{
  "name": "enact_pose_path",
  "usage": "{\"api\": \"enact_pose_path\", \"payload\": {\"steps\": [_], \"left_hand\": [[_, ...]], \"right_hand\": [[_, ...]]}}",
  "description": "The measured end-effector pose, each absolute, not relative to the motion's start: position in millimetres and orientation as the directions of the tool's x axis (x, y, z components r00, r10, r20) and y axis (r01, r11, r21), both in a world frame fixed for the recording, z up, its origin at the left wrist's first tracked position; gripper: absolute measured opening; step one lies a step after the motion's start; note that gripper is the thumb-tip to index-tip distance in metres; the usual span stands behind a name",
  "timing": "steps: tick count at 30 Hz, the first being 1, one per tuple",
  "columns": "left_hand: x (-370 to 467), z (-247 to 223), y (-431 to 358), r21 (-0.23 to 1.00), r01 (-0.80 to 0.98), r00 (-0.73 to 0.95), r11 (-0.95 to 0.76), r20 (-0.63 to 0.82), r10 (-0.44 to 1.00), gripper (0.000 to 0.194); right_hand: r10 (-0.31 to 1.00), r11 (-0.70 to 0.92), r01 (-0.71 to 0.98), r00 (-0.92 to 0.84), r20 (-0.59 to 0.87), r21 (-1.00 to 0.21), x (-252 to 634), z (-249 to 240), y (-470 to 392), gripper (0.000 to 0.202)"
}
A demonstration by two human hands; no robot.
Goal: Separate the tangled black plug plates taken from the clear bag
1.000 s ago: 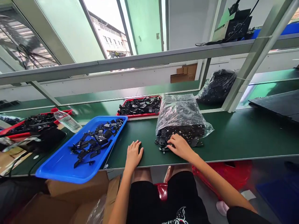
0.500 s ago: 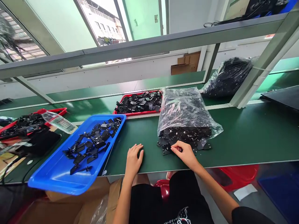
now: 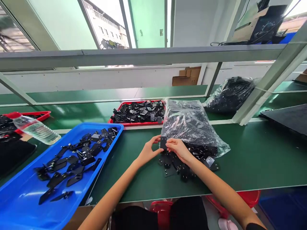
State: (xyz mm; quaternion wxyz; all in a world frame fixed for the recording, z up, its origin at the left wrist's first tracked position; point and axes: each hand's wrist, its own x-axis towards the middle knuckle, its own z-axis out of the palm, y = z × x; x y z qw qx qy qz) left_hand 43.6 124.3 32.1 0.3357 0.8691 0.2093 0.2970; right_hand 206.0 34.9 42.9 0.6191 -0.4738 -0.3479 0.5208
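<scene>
A small flat black plastic piece is held upright between my two hands, in front of the clear plastic bag. My left hand grips its left side, thumb below and fingers above. On its right edge, the fingertips of my right hand are pinched. Beneath and beside my hands lies a loose pile of black plastic parts, spilling from the mouth of the clear plastic bag. What exact kind of part it is, I cannot make out.
On the left sits a blue tray holding several black parts. Behind it are a red tray full of black pieces and a water bottle lying tilted. A second filled bag rests beside the shelf post.
My left hand has moved right from the tabletop to the black piece. My right hand has lifted from the pile, and more parts are spread toward the front. The camera view has shifted.
</scene>
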Motion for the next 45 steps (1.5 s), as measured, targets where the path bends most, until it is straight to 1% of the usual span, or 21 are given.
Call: {"api": "enact_pose_path", "payload": {"steps": [3, 6, 10, 16, 22, 25, 31, 35, 37, 40, 45], "left_hand": [[38.4, 17.8, 119.4, 0.751, 0.139, 0.739, -0.645, 0.355, 0.573, 0.053], [38.0, 11.7, 112.2, 0.75, 0.11, 0.74, -0.652, 0.376, 0.557, 0.063], [41.6, 11.4, 109.4, 0.664, 0.051, 0.73, -0.746, 0.485, 0.482, 0.064], [42.1, 13.4, 107.9, 0.575, 0.035, 0.72, -0.817, 0.553, 0.42, 0.065], [43.3, 18.0, 106.9, 0.391, 0.029, 0.729, -0.92, 0.621, 0.287, 0.062], [44.9, 17.8, 107.2, 0.336, 0.032, 0.72, -0.941, 0.645, 0.256, 0.061], [47.8, 13.8, 106.5, 0.334, 0.012, 0.693, -0.943, 0.677, 0.249, 0.059], [49.0, 12.9, 104.1, 0.325, -0.032, 0.682, -0.945, 0.698, 0.217, 0.06], [49.3, 12.6, 102.9, 0.324, -0.052, 0.676, -0.945, 0.708, 0.206, 0.062], [49.2, 12.5, 101.6, 0.325, -0.052, 0.671, -0.944, 0.712, 0.208, 0.061], [48.1, 12.7, 101.2, 0.339, -0.049, 0.672, -0.939, 0.707, 0.221, 0.059]], "right_hand": [[0.971, -0.029, -0.325, 0.215, -0.104, -0.945, 206.6, 34.1, 24.5, 0.035], [0.965, -0.059, -0.319, 0.224, -0.136, -0.946, 208.0, 31.0, 15.9, 0.032], [0.96, -0.056, -0.286, 0.249, -0.131, -0.957, 211.6, 32.2, 11.8, 0.028], [0.965, -0.047, -0.232, 0.241, -0.105, -0.971, 211.2, 30.9, 7.7, 0.024], [0.978, 0.006, -0.127, 0.207, -0.02, -0.992, 213.6, 32.2, 4.6, 0.025], [0.98, 0.037, -0.067, 0.199, 0.023, -0.997, 215.9, 29.6, 4.8, 0.027], [0.963, 0.134, 0.115, 0.219, 0.157, -0.984, 216.9, 27.7, 3.8, 0.029], [0.933, 0.226, 0.264, 0.219, 0.287, -0.938, 215.8, 31.1, 0.5, 0.032], [0.923, 0.253, 0.317, 0.204, 0.327, -0.914, 216.0, 31.5, -1.1, 0.031], [0.923, 0.256, 0.361, 0.185, 0.338, -0.897, 216.5, 31.3, -3.1, 0.031], [0.928, 0.258, 0.368, 0.165, 0.335, -0.893, 214.8, 33.1, -4.9, 0.03]]}}
